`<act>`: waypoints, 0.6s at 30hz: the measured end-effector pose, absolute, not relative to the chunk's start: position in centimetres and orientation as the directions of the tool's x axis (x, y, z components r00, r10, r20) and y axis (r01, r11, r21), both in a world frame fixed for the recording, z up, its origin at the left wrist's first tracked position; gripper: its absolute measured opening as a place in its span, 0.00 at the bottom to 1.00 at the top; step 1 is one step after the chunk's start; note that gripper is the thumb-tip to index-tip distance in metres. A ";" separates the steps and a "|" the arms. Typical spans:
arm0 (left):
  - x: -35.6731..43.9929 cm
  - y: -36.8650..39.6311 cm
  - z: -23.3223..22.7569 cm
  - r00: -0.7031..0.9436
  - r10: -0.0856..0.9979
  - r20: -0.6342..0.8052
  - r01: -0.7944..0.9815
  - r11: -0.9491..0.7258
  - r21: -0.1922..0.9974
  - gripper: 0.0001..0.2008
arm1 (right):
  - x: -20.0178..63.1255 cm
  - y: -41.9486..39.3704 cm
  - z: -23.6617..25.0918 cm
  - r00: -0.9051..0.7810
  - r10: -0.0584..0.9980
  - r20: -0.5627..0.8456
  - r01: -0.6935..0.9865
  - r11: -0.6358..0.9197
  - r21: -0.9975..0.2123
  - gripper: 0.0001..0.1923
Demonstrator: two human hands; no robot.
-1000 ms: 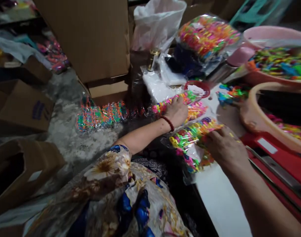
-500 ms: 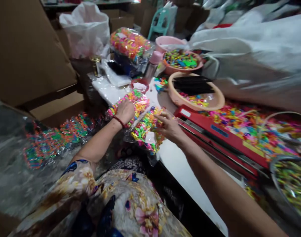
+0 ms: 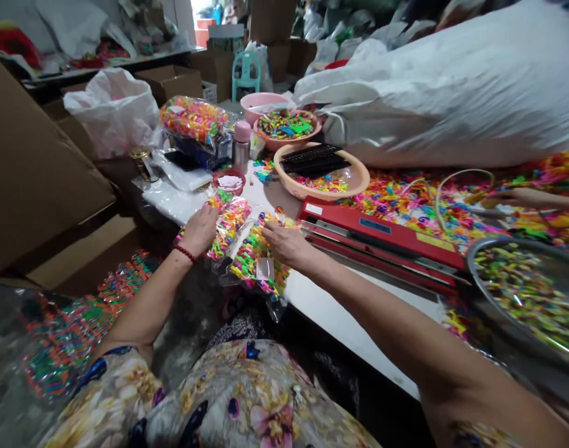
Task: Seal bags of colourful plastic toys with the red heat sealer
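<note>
I see the left hand (image 3: 201, 228) resting palm-down on a clear packet of bright clips (image 3: 228, 221) at the near-left corner of the white surface (image 3: 331, 305); fingers curled over the packet's left edge, gripping it as far as I can tell. The right hand (image 3: 284, 241) lies on a second packet of clips (image 3: 255, 264) just to the right of the first; fingers flat-ish on its top edge, pressing it down. Can't tell if thumb pinches underneath. The 2 packets lie side by side, touching or nearly so, w/ the second one hanging partly over the surface's near edge toward my lap.

Just right of the right hand is a red sealer (image 3: 382, 233), long and low, running away to the right. Behind the hands: a small red dish (image 3: 229, 180), a peach basin (image 3: 322, 171) w/ black combs and loose clips inside, and a pink bottle (image 3: 241, 138). Loose clips (image 3: 406, 199) are scattered beyond the sealer. A metal bowl (image 3: 522, 298) of clips sits far right. More filled packets (image 3: 126, 286) lie on the floor, left of my left arm.
</note>
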State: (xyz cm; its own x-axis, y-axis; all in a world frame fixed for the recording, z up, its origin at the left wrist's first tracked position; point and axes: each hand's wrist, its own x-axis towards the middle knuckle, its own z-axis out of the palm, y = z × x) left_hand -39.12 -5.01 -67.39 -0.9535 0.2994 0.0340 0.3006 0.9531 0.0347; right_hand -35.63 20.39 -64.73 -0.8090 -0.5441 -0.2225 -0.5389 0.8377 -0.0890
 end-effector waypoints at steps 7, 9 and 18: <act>-39.9 -5.3 -66.8 -0.957 0.262 0.126 0.280 0.948 0.153 0.14 | -35.1 20.3 -65.9 -0.796 -0.573 -0.196 -0.550 0.820 -0.162 0.10; -40.3 -5.4 -66.8 -0.956 0.256 0.142 0.279 0.944 0.179 0.14 | -35.0 20.2 -65.5 -0.808 -0.560 -0.184 -0.539 0.828 -0.152 0.11; -39.4 -7.8 -62.1 -0.923 0.337 0.188 0.374 0.901 0.219 0.09 | -34.5 21.3 -64.8 -0.798 -0.602 -0.032 -0.575 0.777 -0.256 0.13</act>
